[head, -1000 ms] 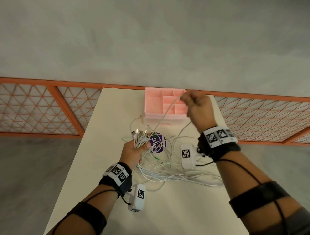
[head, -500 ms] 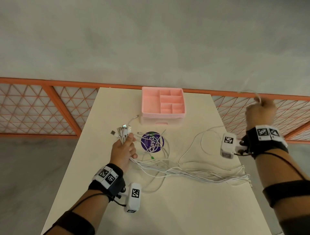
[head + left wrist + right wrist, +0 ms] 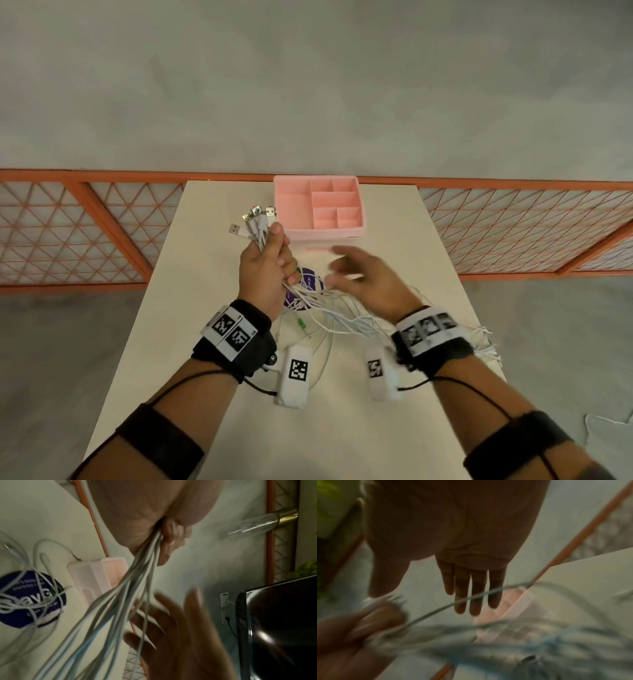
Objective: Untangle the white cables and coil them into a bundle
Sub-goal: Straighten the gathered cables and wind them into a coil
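My left hand [image 3: 265,265] is raised above the table and grips a bunch of white cables [image 3: 329,310] just below their USB plugs [image 3: 255,216], which fan out above the fist. The left wrist view shows the strands [image 3: 120,601] leaving the curled fingers [image 3: 171,539] and trailing down to the table. My right hand [image 3: 359,274] hovers blurred just right of the left one, fingers [image 3: 471,588] straight and spread, holding nothing. The cables' loose lengths run under it toward the table's right edge.
A pink compartment tray [image 3: 291,205] stands at the table's far edge, close behind the plugs. A round purple sticker [image 3: 310,277] lies under the cables. An orange mesh railing [image 3: 102,233] runs behind the white table [image 3: 212,394]. A dark screen [image 3: 278,628] shows at the right.
My right hand has let go of the cable it had pulled out to the right and swung back to the centre, open. My left hand has lifted the plug bunch higher.
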Tool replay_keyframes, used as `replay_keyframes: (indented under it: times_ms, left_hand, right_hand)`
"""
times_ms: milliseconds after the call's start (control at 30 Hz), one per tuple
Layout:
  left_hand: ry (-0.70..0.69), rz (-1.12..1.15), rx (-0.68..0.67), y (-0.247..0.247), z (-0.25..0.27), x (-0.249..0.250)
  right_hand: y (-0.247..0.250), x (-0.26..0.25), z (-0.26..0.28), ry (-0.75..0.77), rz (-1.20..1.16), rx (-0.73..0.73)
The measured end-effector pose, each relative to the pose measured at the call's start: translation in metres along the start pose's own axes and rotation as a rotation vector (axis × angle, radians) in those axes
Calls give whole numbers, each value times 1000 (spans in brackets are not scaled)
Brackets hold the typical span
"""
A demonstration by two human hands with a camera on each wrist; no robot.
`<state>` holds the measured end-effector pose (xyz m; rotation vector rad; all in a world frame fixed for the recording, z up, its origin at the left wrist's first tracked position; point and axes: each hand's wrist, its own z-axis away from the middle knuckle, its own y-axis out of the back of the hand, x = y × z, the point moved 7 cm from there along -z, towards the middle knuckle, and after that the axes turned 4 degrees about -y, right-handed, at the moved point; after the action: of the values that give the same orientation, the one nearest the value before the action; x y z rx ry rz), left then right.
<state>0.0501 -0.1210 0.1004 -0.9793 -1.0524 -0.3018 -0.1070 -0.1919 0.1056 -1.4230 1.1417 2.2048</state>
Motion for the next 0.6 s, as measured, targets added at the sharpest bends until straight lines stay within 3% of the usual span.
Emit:
replay_keyframes:
  times_ms: [67,167,300,467,600]
  left_hand:
    - [-13,28,24,-4,-1,3]
    - [-43,56,49,2,-7,19]
    - [-80,105,94,21,-14,37]
    - [-79,126,137,33,-16,29]
    - [-45,136,182,51,-26,24]
  right_hand:
    - [-46,-12,-3,88,172,-131]
    - [-65,-5,-7,177,448,-16]
    - [-39,58,-3,-24,551,40]
    - [2,119,4,-165,692,81]
    - [47,173,22,-362,794,75]
